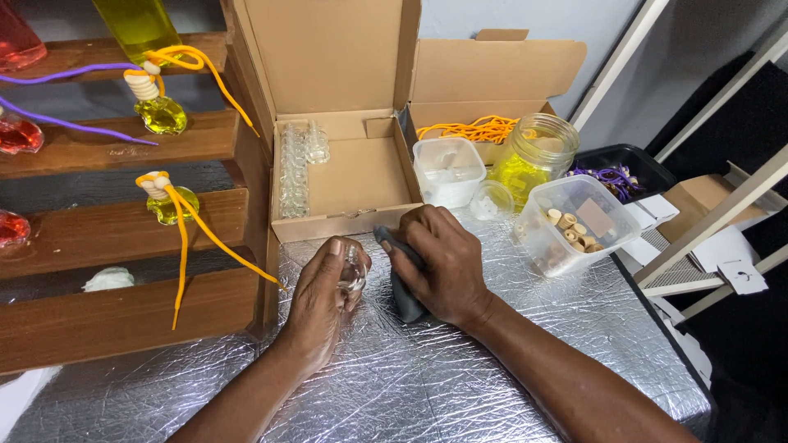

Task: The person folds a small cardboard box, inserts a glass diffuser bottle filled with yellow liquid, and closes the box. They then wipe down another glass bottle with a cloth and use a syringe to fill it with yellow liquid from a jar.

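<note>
Head view: silver foil table, then the open cardboard box with clear bottles along its left wall. Right hand grips a grey cloth — left hand is wrapped around a small glass bottle just before the box.

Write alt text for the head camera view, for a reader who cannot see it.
A person's left hand holds a small clear glass bottle while the right hand presses a dark grey cloth beside it, over a silver foil-covered table. Behind stand an open cardboard box with empty bottles and a glass jar of yellow liquid.
</note>
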